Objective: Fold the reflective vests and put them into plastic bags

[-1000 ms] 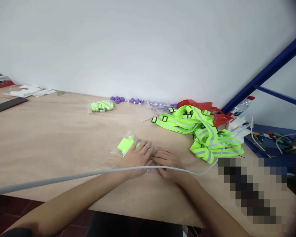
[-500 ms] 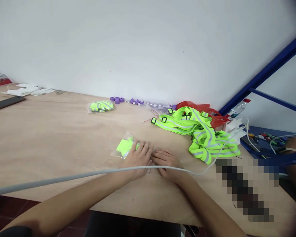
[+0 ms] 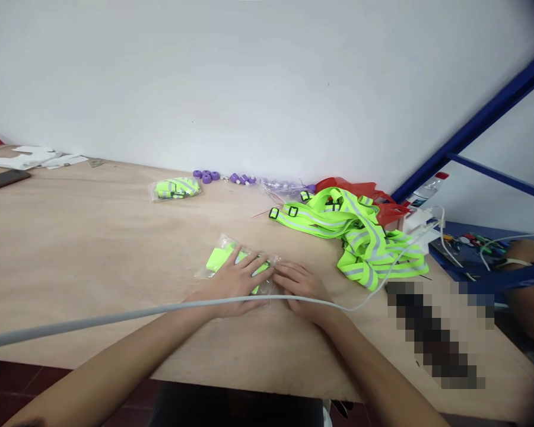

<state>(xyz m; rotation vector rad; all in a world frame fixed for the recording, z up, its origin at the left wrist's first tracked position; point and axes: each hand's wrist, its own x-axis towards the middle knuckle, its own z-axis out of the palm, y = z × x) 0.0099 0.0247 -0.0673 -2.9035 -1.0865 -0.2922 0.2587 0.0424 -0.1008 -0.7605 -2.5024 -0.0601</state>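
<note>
A clear plastic bag with a folded neon-yellow strap (image 3: 218, 258) inside lies flat on the wooden table (image 3: 93, 237). My left hand (image 3: 235, 281) rests palm down over the bag, its fingers spread across the strap. At the bag's right edge is my right hand (image 3: 303, 289), lying flat with the fingertips touching the plastic. A pile of loose neon straps (image 3: 360, 231) with black buckles lies to the right, beyond my right hand. Another bagged strap (image 3: 177, 188) sits farther back on the left.
Purple round parts (image 3: 206, 176) line the wall. A red plastic bag (image 3: 356, 188) and a bottle (image 3: 429, 188) stand behind the straps. A grey cable (image 3: 160, 309) crosses in front of my wrists. Another person's hand (image 3: 527, 251) is at the right, past the blue frame (image 3: 485, 121).
My left hand has moved left over the bag and its fingers have spread, showing more of the strap. My right hand stays at the bag's right edge. The view has shifted slightly.
</note>
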